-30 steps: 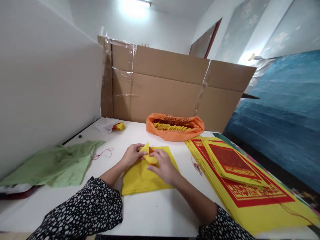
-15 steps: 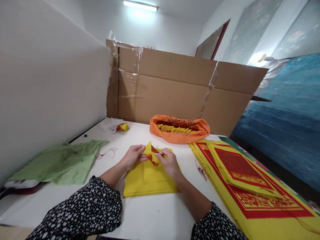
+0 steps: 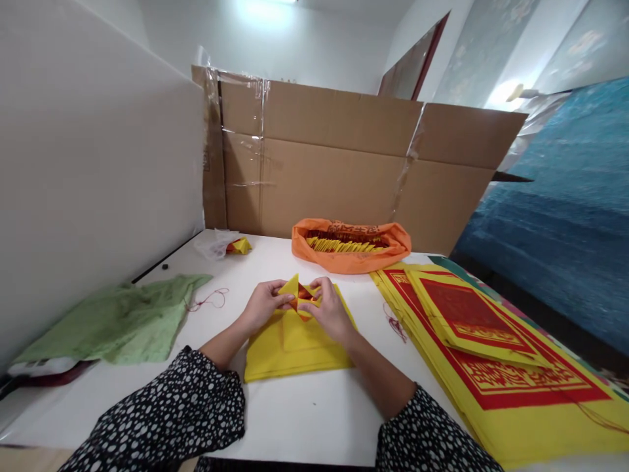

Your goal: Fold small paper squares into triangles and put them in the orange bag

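Observation:
Between my two hands is a folded joss paper [image 3: 293, 286], yellow outside with shiny orange-red inner faces and a pointed top. My left hand [image 3: 265, 303] pinches its left side with thumb and fingers. On the opposite side, my right hand [image 3: 328, 311] grips the paper, its thumb pressed near the opening in the middle. Below both hands lies a stack of yellow paper sheets [image 3: 299, 354] on the white table [image 3: 304, 419]. Parts of the folded paper are hidden by my fingers.
An orange bag [image 3: 344, 263] full of folded yellow-red papers stands at the back, before a cardboard panel [image 3: 334, 177]. Printed yellow-red paper stacks [image 3: 535, 400] lie right. At left are a green cloth [image 3: 142, 314], red string [image 3: 209, 299] and a plastic bag [image 3: 216, 244].
My right hand has shifted its hold on the folded paper, and the paper has turned so its inner faces show more between my thumbs. The camera view has tilted slightly downward.

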{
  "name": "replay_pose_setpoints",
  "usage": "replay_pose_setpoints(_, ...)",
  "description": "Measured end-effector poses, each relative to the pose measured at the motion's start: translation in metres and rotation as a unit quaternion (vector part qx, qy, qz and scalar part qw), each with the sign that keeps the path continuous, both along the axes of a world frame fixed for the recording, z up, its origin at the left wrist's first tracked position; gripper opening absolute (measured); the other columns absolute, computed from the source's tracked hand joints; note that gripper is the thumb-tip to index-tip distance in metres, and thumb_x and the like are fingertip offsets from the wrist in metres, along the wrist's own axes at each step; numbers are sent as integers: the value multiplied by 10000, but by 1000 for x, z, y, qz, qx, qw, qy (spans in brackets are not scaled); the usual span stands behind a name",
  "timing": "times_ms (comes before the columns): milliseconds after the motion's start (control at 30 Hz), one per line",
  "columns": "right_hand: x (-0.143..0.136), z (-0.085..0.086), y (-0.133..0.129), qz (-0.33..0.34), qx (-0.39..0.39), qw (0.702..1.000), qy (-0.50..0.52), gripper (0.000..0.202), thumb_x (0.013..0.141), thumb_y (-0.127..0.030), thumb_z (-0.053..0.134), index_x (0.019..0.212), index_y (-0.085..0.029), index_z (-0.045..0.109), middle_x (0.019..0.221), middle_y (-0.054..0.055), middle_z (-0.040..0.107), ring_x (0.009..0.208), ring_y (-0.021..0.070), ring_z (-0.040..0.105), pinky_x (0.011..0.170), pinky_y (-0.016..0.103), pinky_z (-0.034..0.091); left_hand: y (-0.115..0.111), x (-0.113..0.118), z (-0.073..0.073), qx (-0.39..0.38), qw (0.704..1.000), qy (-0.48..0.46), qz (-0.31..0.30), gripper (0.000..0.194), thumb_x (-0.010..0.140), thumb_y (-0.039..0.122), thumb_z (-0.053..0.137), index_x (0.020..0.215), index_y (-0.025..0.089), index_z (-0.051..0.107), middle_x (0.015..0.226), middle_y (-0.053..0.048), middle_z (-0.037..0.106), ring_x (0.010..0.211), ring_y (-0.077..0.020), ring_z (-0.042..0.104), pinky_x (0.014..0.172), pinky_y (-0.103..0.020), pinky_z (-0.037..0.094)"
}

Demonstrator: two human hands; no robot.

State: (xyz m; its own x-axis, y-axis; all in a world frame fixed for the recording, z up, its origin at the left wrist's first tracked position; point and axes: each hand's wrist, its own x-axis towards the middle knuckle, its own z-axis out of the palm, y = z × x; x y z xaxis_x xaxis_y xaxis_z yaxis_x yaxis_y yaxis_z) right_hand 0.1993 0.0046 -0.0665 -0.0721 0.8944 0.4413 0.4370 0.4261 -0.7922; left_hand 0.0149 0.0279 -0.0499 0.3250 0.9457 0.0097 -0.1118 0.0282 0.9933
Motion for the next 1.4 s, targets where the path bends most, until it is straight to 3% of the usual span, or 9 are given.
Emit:
replay_pose_setpoints(133, 9, -1, 4, 86, -64, 993, 46, 244, 771, -245, 633, 1013, -218, 636, 950, 20, 698, 869, 205, 641, 789, 340, 493, -2, -1, 7, -6, 999, -44, -2, 429, 668, 458, 805, 940, 133, 733, 933, -88, 734, 826, -207, 681, 772, -276, 533)
replay_pose_setpoints(233, 12, 1, 5, 66, -25, 997, 8, 137, 802, -198, 594, 885, -220, 701, 885, 23, 724, 861, 219, 640, 826, 370, 476, -7, 0, 7, -92, 986, -125, -55, 479, 813, 551, 643, 964, 104, 720, 1014, -146, 708, 954, -238, 661, 836, -302, 522)
replay_pose_setpoints(333, 11, 4, 4, 44, 60, 992, -98, 230, 831, -113, 540, 790, -244, 725, 827, 20, 727, 905, 227, 603, 915, 423, 416, -11, 0, 3, -166, 970, -133, -114, 349, 797, 303, 736, 1093, 127, 681, 973, -113, 702, 893, -194, 669, 796, -278, 528)
replay_pose_setpoints(400, 9, 8, 3, 44, 102, 985, -130, 308, 849, -76, 489, 873, -256, 737, 965, 26, 727, 1021, 234, 569, 967, 445, 381, -12, 1, 0, -173, 970, -118, -121, 488, 718, 119, 785, 1183, 171, 642, 802, -25, 683, 704, -118, 652, 672, -198, 513)
replay_pose_setpoints(533, 3, 13, -3, 5, 111, 992, -67, 343, 913, -134, 409, 1081, -257, 681, 1221, 62, 602, 1163, 209, 512, 1001, 405, 397, -12, 5, -2, -108, 982, -150, -42, 627, 681, 119, 811, 1256, 209, 578, 678, 41, 636, 572, -75, 597, 568, -155, 463)
replay_pose_setpoints(800, -15, 5, -15, 25, -4, 999, -23, 240, 810, -375, 669, 992, -241, 586, 1344, 81, 385, 1110, 215, 547, 908, 373, 478, -13, 10, 1, -81, 973, -209, 54, 474, 712, 120, 772, 1146, 174, 587, 828, -24, 694, 759, -143, 666, 685, -211, 510)
replay_pose_setpoints(1033, -28, -2, -13, 29, -8, 1000, 8, 103, 804, -274, 658, 820, -216, 575, 1160, 62, 508, 1024, 195, 573, 914, 355, 469, -15, 18, 0, -129, 955, -259, 63, 198, 907, 220, 585, 1078, 138, 639, 1017, -103, 692, 839, -168, 673, 729, -257, 553)
replay_pose_setpoints(1233, -28, 3, -14, 17, 21, 999, 21, 154, 801, -284, 664, 909, -227, 571, 1084, 51, 540, 1066, 203, 549, 923, 353, 457, -13, 17, -3, -124, 949, -281, 74, 253, 946, 282, 530, 1018, 85, 673, 1020, -140, 701, 896, -196, 674, 790, -277, 560)
replay_pose_setpoints(1400, -26, 7, -15, 40, 21, 999, 12, 134, 826, -299, 638, 749, -221, 560, 1011, 38, 567, 1043, 197, 564, 927, 345, 441, -9, 17, -1, -128, 943, -292, 92, 254, 966, 252, 487, 984, 79, 672, 995, -140, 705, 892, -180, 675, 810, -267, 560)
